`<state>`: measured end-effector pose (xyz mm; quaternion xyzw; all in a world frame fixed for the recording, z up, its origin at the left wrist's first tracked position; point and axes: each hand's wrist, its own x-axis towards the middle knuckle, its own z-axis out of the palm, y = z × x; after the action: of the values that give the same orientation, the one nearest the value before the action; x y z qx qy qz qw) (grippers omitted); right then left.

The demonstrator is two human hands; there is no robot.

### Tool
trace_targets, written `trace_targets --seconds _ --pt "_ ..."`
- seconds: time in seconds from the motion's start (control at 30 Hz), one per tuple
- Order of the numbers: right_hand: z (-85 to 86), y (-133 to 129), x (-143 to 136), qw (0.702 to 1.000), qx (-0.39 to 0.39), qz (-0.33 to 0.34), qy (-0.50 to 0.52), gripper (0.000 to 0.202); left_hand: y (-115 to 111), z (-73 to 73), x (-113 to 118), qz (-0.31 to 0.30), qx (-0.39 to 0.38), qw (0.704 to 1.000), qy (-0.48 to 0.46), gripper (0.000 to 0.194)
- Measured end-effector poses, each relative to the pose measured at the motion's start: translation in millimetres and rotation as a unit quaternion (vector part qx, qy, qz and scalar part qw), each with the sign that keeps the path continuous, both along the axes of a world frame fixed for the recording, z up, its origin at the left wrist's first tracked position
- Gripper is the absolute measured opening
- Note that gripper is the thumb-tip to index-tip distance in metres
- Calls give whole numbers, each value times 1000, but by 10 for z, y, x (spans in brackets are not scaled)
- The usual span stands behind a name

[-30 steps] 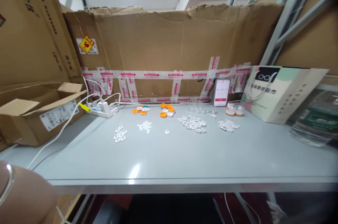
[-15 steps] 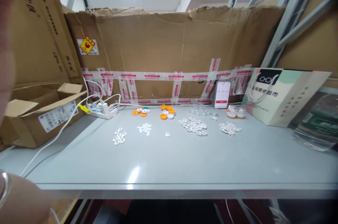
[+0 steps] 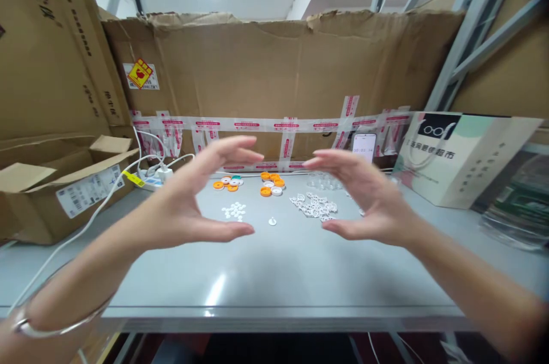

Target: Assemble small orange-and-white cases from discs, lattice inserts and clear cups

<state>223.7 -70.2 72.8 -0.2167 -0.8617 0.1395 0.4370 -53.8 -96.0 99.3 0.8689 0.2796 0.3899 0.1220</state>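
Observation:
Both hands are raised over the table, apart and facing each other, with nothing in them. My left hand (image 3: 184, 198) has its thumb and fingers spread in a C shape, in front of small white flat pieces (image 3: 234, 211) and orange, white and green round parts (image 3: 227, 182). My right hand (image 3: 373, 198) mirrors it, with thumb and fingers apart, nearest to a pile of white patterned pieces (image 3: 315, 207). Between the hands lie a single white disc with a peg (image 3: 273, 222) and a group of orange and white rings (image 3: 266, 191). Clear round parts (image 3: 324, 180) are partly covered by my right hand.
A phone (image 3: 363, 146) leans upright at the back. An open cardboard box (image 3: 38, 204) and a power strip (image 3: 152, 182) with white cables are at left. A paper bag (image 3: 454, 164) and a large clear bottle (image 3: 517, 198) stand at right. Cardboard (image 3: 257, 72) walls the grey table's back.
Both hands have come up into the middle of the view, spread open. Before, only a blurred part of a hand and a forearm showed at the left edge. The small parts appear unmoved.

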Motion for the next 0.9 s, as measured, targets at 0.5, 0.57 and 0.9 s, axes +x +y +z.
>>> trace_targets --seconds 0.5,0.57,0.9 --pt "-894 596 16 968 -176 -79 -160 58 719 -1119 11 45 -213 968 128 72" --pt "-861 590 -15 974 -139 -89 -156 47 716 -1114 39 54 -195 972 121 65" --pt "-867 694 -551 954 -155 -144 -214 25 1452 -704 -319 202 -20 966 163 32"
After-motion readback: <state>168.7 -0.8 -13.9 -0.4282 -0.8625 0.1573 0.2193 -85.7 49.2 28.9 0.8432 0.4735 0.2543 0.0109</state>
